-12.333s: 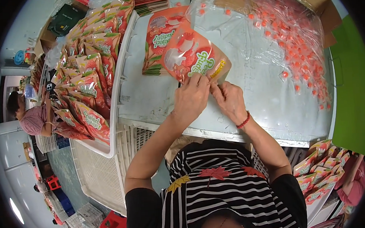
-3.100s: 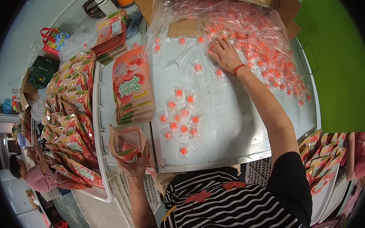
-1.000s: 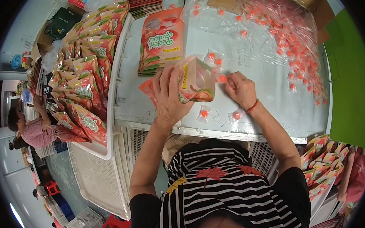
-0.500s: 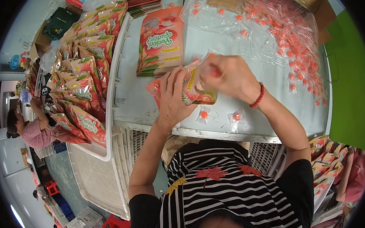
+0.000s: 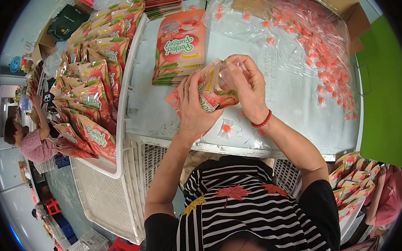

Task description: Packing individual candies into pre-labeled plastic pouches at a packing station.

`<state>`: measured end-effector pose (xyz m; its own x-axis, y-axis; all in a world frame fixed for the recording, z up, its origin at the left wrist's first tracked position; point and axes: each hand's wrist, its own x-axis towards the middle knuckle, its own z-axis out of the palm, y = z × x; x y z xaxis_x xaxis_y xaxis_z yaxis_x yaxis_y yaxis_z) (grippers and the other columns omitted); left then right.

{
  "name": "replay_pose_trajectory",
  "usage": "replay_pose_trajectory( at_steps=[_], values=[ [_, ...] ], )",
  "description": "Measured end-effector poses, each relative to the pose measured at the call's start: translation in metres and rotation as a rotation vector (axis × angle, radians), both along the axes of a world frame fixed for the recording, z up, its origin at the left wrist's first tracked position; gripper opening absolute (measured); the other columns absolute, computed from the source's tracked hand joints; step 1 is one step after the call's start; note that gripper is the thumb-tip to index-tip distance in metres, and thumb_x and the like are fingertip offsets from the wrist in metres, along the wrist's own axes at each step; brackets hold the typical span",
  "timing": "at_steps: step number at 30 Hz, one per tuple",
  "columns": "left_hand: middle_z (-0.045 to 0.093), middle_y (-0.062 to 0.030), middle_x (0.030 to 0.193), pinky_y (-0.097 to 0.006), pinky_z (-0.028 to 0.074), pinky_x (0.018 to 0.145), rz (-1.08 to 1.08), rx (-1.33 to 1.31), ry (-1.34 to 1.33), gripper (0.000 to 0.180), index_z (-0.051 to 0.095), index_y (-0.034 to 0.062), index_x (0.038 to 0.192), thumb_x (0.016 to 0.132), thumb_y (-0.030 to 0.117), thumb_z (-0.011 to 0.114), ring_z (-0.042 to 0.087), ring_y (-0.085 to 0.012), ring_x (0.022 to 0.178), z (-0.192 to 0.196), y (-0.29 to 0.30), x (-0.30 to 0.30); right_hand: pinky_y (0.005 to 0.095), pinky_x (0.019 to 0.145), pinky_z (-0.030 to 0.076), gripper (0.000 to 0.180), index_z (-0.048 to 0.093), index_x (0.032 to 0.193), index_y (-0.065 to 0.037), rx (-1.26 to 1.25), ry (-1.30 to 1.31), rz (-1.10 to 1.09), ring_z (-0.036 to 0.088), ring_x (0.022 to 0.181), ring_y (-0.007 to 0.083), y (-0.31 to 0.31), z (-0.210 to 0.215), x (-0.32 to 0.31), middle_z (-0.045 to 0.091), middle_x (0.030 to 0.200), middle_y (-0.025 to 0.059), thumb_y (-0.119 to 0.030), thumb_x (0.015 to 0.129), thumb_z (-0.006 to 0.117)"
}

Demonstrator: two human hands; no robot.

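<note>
Workroom walls and a green panel (image 5: pixel 383 93) frame a pale table (image 5: pixel 301 129) spanning the view before a worker in a striped top (image 5: pixel 237 214). Along its left side stands a white tray (image 5: pixel 112 168) packed with filled pouches (image 5: pixel 90 97); beyond, near the left rim, is a co-worker in pink (image 5: pixel 37 145). A cardboard box (image 5: pixel 357 22) sits at the table's far right, clear plastic (image 5: pixel 288 55) spread in front of it. Flat pouches (image 5: pixel 183 40) lie stacked just beyond the worker's hands. Between those hands, over the table's near part, is a red pouch (image 5: pixel 210 88), tilted, its mouth toward the right. The left hand (image 5: pixel 194 110) is wrapped around its body; the right hand (image 5: pixel 251 88) grips its edge at the mouth, though whether it also holds a candy cannot be seen. Red candies (image 5: pixel 331 87) in clear wrappers spread down the right side, and one candy (image 5: pixel 226 129) lies near the front edge, between the forearms. A red bracelet (image 5: pixel 262 120) rings the right wrist.
</note>
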<state>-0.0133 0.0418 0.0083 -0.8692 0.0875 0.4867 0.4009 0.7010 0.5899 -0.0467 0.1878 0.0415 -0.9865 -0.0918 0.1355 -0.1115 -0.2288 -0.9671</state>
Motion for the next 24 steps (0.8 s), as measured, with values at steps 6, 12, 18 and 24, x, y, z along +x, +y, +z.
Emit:
replay_pose_trajectory(
  at_steps=[6, 12, 18, 24],
  values=[
    [0.044, -0.0144, 0.13, -0.047, 0.029, 0.101, -0.004, 0.051, 0.008, 0.1, 0.032, 0.0039, 0.136, 0.054, 0.019, 0.086, 0.036, -0.0328, 0.123, -0.003, 0.0, -0.002, 0.0208, 0.072, 0.049, 0.02, 0.05, 0.114, -0.004, 0.047, 0.096, -0.177, 0.054, 0.088, 0.0061, -0.007, -0.001, 0.001, 0.057, 0.101, 0.0027, -0.014, 0.097, 0.047],
    [0.05, -0.0152, 0.122, -0.041, 0.039, 0.095, 0.028, 0.044, 0.035, 0.091, 0.032, 0.0026, 0.135, 0.059, 0.012, 0.084, 0.049, -0.028, 0.112, 0.007, -0.009, -0.004, 0.0277, 0.091, 0.039, 0.026, 0.05, 0.114, 0.0, 0.139, 0.248, -0.22, 0.048, 0.106, 0.0136, -0.002, 0.018, 0.002, 0.052, 0.113, 0.0101, -0.017, 0.094, 0.049],
    [0.042, -0.019, 0.128, -0.039, 0.04, 0.095, 0.243, 0.364, -0.021, 0.1, 0.026, -0.0035, 0.138, 0.059, 0.014, 0.085, 0.048, -0.0275, 0.111, -0.004, -0.053, 0.002, 0.0542, 0.105, 0.025, 0.071, 0.05, 0.127, -0.009, 0.965, 0.667, 0.012, 0.03, 0.13, 0.0431, 0.03, -0.049, 0.043, 0.038, 0.137, 0.0201, -0.049, 0.073, 0.07],
    [0.04, -0.0218, 0.129, -0.038, 0.042, 0.093, 0.22, 0.237, 0.055, 0.104, 0.022, -0.0033, 0.139, 0.06, 0.016, 0.086, 0.049, -0.0284, 0.11, -0.001, -0.061, 0.021, 0.0664, 0.102, 0.018, 0.08, 0.046, 0.135, -0.021, 1.227, 0.618, 0.157, 0.019, 0.133, 0.0489, 0.01, -0.085, 0.054, 0.023, 0.146, 0.0224, -0.058, 0.068, 0.069]
  ],
)
